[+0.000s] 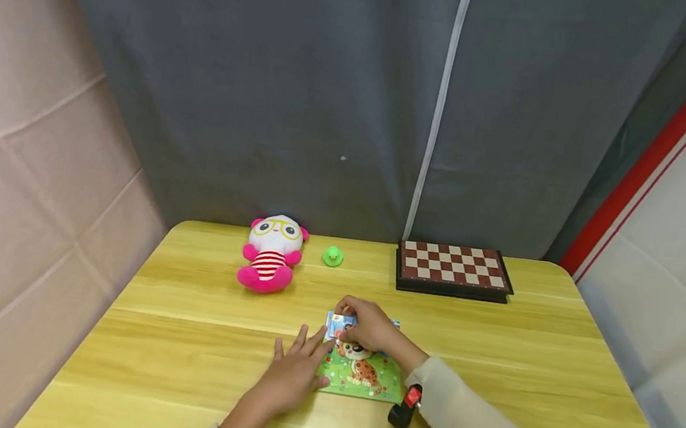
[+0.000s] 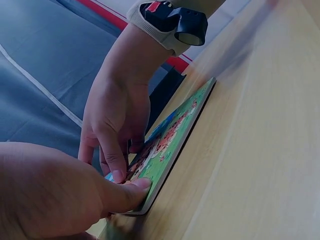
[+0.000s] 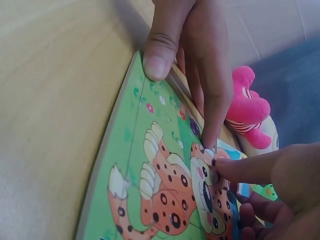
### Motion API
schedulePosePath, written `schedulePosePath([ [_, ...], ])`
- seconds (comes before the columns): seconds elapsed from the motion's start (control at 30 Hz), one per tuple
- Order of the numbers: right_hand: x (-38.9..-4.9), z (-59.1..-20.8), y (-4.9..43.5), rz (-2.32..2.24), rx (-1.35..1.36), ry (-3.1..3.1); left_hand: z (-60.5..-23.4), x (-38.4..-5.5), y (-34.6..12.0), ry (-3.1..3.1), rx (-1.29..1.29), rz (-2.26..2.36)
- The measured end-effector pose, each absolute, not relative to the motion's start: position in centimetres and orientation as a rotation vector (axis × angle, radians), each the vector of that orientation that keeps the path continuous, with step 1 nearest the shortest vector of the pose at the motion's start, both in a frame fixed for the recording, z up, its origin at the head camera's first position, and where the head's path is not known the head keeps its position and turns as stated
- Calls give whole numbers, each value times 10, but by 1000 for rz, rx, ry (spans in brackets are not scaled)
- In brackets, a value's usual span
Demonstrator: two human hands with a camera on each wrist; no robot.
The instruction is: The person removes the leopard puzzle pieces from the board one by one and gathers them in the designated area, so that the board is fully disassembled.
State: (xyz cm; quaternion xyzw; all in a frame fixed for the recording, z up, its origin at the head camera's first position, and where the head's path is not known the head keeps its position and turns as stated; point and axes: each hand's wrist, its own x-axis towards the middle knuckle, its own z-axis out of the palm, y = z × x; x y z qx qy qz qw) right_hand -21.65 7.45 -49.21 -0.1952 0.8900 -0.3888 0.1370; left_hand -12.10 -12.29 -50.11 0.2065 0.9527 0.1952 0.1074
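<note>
A jigsaw puzzle (image 1: 335,375) with a spotted leopard on green grass lies flat on the table. My right hand (image 1: 368,326) is over its upper left part, thumb and fingers pinching a puzzle piece (image 1: 340,322) with blue and white on it. Part of that piece is hidden under the fingers. At the puzzle's left edge is my left hand (image 1: 292,372), fingers spread. Its thumb (image 3: 157,66) presses on the near left corner, and a fingertip touches the picture near the leopard's head (image 3: 202,187).
A pink and white plush toy (image 1: 270,255) lies at the back left of the wooden table (image 1: 189,338). Beside it sits a small green rubber duck (image 1: 332,256). A folded chessboard (image 1: 454,270) is at the back right, before a grey curtain (image 1: 268,92).
</note>
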Motion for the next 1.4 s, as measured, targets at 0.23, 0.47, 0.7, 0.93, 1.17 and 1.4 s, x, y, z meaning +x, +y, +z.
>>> schedulePosePath([
  [0.23, -214, -491, 74, -1212, -577, 2559, -501, -120, -122, 2807, 617, 591],
  [0.47, -212, -489, 74, -1245, -581, 2562, -501, -121, -122, 2805, 615, 587],
  [0.7, -214, -487, 75, -1231, -563, 2578, -502, -121, -122, 2805, 615, 580],
  [0.93, -215, -485, 82, -1275, -548, 2568, -500, -120, -122, 2796, 609, 579],
  [1.17, -216, -481, 93, -1301, -500, 2569, -500, -119, -122, 2798, 603, 588],
  [1.4, -218, -481, 110, -1323, -459, 2561, -499, -118, -122, 2801, 602, 586],
])
